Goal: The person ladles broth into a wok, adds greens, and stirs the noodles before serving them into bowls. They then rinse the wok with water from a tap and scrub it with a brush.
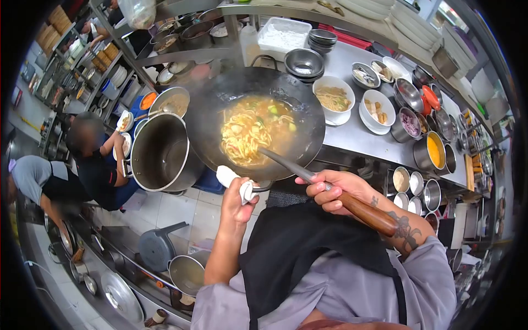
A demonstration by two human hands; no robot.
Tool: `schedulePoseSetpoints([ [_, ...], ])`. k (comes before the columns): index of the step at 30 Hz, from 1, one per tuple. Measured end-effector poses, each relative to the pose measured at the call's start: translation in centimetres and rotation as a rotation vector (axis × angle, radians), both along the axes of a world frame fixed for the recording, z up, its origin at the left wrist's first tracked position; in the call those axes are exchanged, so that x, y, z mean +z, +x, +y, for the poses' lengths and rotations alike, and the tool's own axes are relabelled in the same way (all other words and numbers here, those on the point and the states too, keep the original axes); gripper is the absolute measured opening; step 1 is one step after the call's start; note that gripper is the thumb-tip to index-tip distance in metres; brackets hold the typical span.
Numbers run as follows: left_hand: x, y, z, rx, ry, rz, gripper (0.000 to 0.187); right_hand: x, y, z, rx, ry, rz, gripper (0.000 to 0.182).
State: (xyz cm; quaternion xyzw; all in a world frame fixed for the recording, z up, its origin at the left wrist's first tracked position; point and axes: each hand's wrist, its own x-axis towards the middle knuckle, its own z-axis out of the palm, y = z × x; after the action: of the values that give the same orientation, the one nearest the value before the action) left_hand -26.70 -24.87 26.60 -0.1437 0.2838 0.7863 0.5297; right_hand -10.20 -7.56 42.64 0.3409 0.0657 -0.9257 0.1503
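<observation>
A large dark wok point(206, 104) holds yellow noodles point(245, 132) in steaming broth with green vegetable pieces. My left hand point(239, 201) is closed on a folded white cloth point(228, 177) at the wok's near rim, where a dark metal handle point(264, 188) sticks out beside it. Held in my closed right hand point(338, 191) is a long wok utensil point(368, 214) with a thick wooden handle and a metal shaft. Its far end dips into the noodles, which hide its head.
Left of the wok stands a deep metal pot point(159, 154). On the steel counter point(352, 60) at right are a noodle bowl point(334, 99), a bowl of browned pieces point(377, 110) and several ingredient containers. Two people work at left, near a grey plastic stool point(157, 247).
</observation>
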Motion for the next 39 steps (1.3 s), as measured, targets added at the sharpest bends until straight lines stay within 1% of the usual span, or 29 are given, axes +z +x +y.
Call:
schedulePoseSetpoints([
  [2,0.4,0.5,0.2,0.005,0.007,-0.011,0.005,1.2,1.0,0.4,0.003,0.052,0.016,0.027],
  [4,0.8,0.8,0.7,-0.023,0.054,0.007,0.005,2.8,1.9,1.6,0.055,0.198,0.011,0.027],
  [9,2.9,2.0,3.6,-0.054,0.116,0.005,0.006,6.2,4.5,5.3,0.047,0.321,-0.015,0.026],
  [11,4.3,2.7,5.3,-0.064,0.093,0.003,0.007,7.8,5.7,6.8,0.072,0.386,-0.006,0.016],
  [12,5.4,3.2,6.1,-0.05,0.086,0.005,0.006,8.3,6.5,7.6,0.045,0.392,-0.011,0.016],
  [14,5.3,3.8,7.8,-0.086,0.181,-0.068,0.006,9.2,8.0,9.4,0.008,0.349,-0.004,0.016],
  [16,5.8,4.6,9.5,-0.088,0.168,-0.056,0.006,10.5,9.4,10.7,-0.011,0.358,-0.005,0.018],
  [18,6.3,5.3,11.0,-0.066,0.153,-0.039,0.005,11.4,10.7,12.2,-0.062,0.392,-0.042,0.026],
  [19,6.6,5.8,11.8,-0.086,0.181,-0.006,0.006,11.7,11.3,12.7,-0.087,0.409,-0.056,0.026],
  [20,6.8,6.2,12.6,-0.107,0.21,0.026,0.007,11.9,11.8,13.5,-0.083,0.411,-0.054,0.026],
  [22,7.2,7.0,14.1,-0.098,0.207,0.003,0.008,12.3,12.7,14.8,-0.097,0.47,-0.084,0.026],
  [25,7.0,7.4,15.4,-0.109,0.207,-0.041,0.006,12.6,13.3,15.9,-0.116,0.494,-0.076,0.027],
  [33,7.3,7.7,16.7,-0.162,0.199,0.042,0.006,11.8,14.3,18.3,-0.117,0.525,-0.053,0.028],
  [35,7.4,7.6,16.8,-0.157,0.193,0.044,0.006,11.7,14.1,18.5,-0.072,0.61,-0.1,0.025],
  [36,7.4,7.6,16.8,-0.157,0.188,0.042,0.006,11.7,14.1,18.4,-0.07,0.609,-0.101,0.025],
  [38,7.2,7.4,16.8,-0.147,0.189,0.038,0.005,11.7,13.7,18.2,0.034,0.863,-0.206,0.023],
  [39,7.1,7.3,16.6,-0.141,0.191,0.035,0.005,11.5,13.5,18.4,0.073,0.905,-0.253,0.022],
])
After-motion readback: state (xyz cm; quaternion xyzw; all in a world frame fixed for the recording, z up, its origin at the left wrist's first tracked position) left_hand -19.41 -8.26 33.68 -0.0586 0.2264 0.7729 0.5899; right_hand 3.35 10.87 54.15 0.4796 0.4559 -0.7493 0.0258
